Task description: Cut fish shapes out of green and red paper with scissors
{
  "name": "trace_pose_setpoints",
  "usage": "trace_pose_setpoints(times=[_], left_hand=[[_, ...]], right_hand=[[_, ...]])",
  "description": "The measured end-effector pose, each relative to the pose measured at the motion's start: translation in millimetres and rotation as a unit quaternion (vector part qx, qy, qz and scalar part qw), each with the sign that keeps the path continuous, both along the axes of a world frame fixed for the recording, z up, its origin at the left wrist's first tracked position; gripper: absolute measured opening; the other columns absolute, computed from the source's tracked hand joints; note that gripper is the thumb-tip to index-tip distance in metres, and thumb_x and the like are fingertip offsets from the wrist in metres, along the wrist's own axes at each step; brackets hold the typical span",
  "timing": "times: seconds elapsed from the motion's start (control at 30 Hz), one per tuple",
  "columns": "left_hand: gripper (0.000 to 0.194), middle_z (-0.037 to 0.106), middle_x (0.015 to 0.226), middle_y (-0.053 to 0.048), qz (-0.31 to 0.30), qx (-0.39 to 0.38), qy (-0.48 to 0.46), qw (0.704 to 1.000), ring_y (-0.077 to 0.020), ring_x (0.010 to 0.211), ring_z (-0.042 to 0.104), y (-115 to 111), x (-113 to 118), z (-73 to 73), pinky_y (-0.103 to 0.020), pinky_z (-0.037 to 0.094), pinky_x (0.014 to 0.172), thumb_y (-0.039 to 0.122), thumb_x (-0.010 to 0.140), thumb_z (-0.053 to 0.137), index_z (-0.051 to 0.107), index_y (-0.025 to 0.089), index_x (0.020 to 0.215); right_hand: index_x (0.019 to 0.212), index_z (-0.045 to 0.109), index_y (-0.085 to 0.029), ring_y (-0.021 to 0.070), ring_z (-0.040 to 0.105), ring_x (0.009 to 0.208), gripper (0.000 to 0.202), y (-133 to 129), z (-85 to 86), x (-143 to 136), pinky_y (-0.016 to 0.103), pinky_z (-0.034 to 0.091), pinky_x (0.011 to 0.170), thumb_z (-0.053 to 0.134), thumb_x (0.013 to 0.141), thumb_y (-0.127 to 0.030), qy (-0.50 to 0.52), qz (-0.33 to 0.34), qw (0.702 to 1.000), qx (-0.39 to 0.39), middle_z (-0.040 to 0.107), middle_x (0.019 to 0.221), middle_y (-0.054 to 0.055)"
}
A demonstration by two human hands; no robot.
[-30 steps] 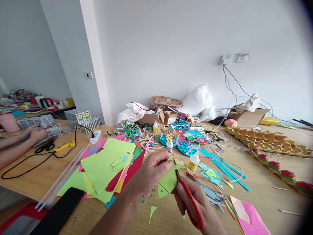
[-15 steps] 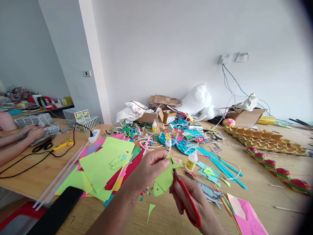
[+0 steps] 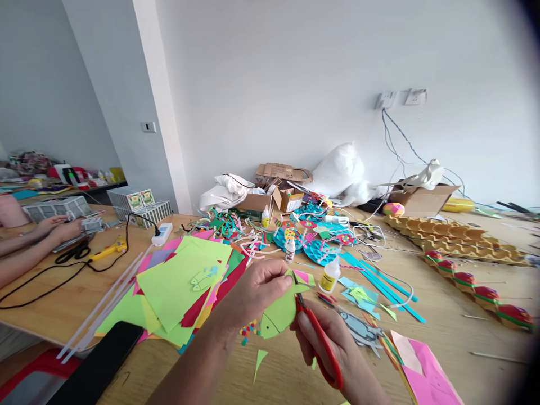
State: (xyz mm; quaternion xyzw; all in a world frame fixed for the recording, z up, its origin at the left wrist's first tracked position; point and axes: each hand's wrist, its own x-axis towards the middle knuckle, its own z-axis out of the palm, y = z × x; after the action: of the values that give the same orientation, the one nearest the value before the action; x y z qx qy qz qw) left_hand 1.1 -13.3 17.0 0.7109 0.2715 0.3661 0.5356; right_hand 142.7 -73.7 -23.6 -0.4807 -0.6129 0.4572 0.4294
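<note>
A light green paper fish point(image 3: 278, 314) with a drawn eye and gill line is pinched at its tail end in my left hand point(image 3: 264, 287), thumb on top. My right hand point(image 3: 333, 343) is closed around red-handled scissors point(image 3: 321, 346), whose dark blades meet the paper's edge near the tail. Beneath the fish, small coloured dots point(image 3: 250, 332) lie on the table beside a green paper scrap point(image 3: 260, 360). To the left is a stack of coloured sheets point(image 3: 177, 281); small fish drawings point(image 3: 204, 278) lie on its top green sheet.
Glue bottles point(image 3: 329, 275) stand beyond my hands. Blue strips point(image 3: 379, 284), a grey paper fish point(image 3: 360, 329) and pink paper point(image 3: 428, 371) lie right. A black phone point(image 3: 101, 360) lies front left. Egg-carton strips point(image 3: 455, 239) are far right. Another person's hands point(image 3: 63, 228) are far left.
The paper fish has shifted slightly left and tilted a little. My right hand and the scissors have moved slightly left and up, and the blades appear closer together.
</note>
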Motion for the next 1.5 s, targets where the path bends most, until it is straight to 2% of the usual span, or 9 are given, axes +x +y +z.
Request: trace_pose_setpoints(times=[0.13, 0.43, 0.6, 0.83, 1.03, 1.23, 1.5], left_hand=[[0.026, 0.026, 0.058, 0.006, -0.003, 0.008, 0.003, 1.000, -0.0083, 0.055, 0.023, 0, 0, -0.2, -0.023, 0.019, 0.049, 0.026, 0.081, 0.045, 0.033, 0.018, 0.059], [0.028, 0.024, 0.059, 0.006, -0.019, -0.022, 0.020, 0.999, -0.0078, 0.054, 0.021, 2, -5, 1.0, -0.023, 0.017, 0.049, 0.027, 0.081, 0.046, 0.030, 0.018, 0.059], [0.029, 0.023, 0.060, 0.006, -0.024, -0.010, 0.020, 0.999, -0.0083, 0.055, 0.020, 3, -6, 1.8, -0.023, 0.018, 0.050, 0.028, 0.080, 0.046, 0.030, 0.018, 0.058], [0.028, 0.024, 0.060, 0.006, -0.032, 0.002, 0.027, 0.999, -0.0086, 0.055, 0.020, 5, -9, 2.6, -0.024, 0.018, 0.050, 0.028, 0.078, 0.047, 0.031, 0.018, 0.058], [0.028, 0.024, 0.061, 0.005, -0.064, 0.002, 0.045, 0.997, -0.0089, 0.057, 0.021, 8, -13, 2.3, -0.025, 0.018, 0.052, 0.028, 0.079, 0.047, 0.031, 0.018, 0.059], [0.029, 0.022, 0.060, 0.005, -0.075, 0.000, 0.050, 0.996, -0.0090, 0.057, 0.019, 9, -13, 2.0, -0.026, 0.017, 0.052, 0.026, 0.078, 0.047, 0.027, 0.018, 0.057], [0.024, 0.027, 0.059, 0.005, -0.101, -0.020, 0.066, 0.993, -0.0086, 0.057, 0.024, 12, -15, 1.1, -0.025, 0.019, 0.053, 0.026, 0.074, 0.049, 0.036, 0.017, 0.056]], right_hand=[[0.062, 0.043, -0.019, 0.0076, 0.032, 0.038, 0.050, -1, -0.5, 1, 0.020, 0.030, 0.040, 0.038, 0.078, -0.066, -0.003, 0.002, 1.000, 0.003, 0.036, 0.042, -0.007], [0.060, 0.041, -0.020, 0.0064, 0.030, 0.035, 0.046, 1, 4.8, 1, 0.019, 0.023, 0.037, 0.038, 0.077, -0.062, -0.038, 0.003, 0.999, -0.023, 0.036, 0.041, -0.007], [0.058, 0.040, -0.020, 0.0065, 0.032, 0.034, 0.048, 0, 7.8, 1, 0.018, 0.022, 0.036, 0.038, 0.075, -0.064, -0.060, 0.003, 0.998, -0.035, 0.035, 0.041, -0.007], [0.060, 0.040, -0.019, 0.0069, 0.033, 0.035, 0.049, 1, 1.2, 4, 0.018, 0.023, 0.036, 0.034, 0.079, -0.064, -0.079, 0.015, 0.996, -0.029, 0.035, 0.042, -0.007], [0.064, 0.042, -0.019, 0.0082, 0.038, 0.040, 0.044, 1, -0.9, 7, 0.018, 0.027, 0.040, 0.034, 0.084, -0.057, -0.100, 0.029, 0.995, -0.006, 0.041, 0.047, -0.005], [0.064, 0.041, -0.019, 0.0081, 0.037, 0.038, 0.039, 0, 0.1, 8, 0.018, 0.027, 0.039, 0.034, 0.085, -0.050, -0.111, 0.035, 0.993, -0.012, 0.039, 0.044, -0.006], [0.060, 0.039, -0.019, 0.0071, 0.037, 0.039, 0.030, -2, 1.7, 10, 0.016, 0.028, 0.037, 0.040, 0.082, -0.040, -0.113, 0.033, 0.992, -0.035, 0.035, 0.049, -0.006]])
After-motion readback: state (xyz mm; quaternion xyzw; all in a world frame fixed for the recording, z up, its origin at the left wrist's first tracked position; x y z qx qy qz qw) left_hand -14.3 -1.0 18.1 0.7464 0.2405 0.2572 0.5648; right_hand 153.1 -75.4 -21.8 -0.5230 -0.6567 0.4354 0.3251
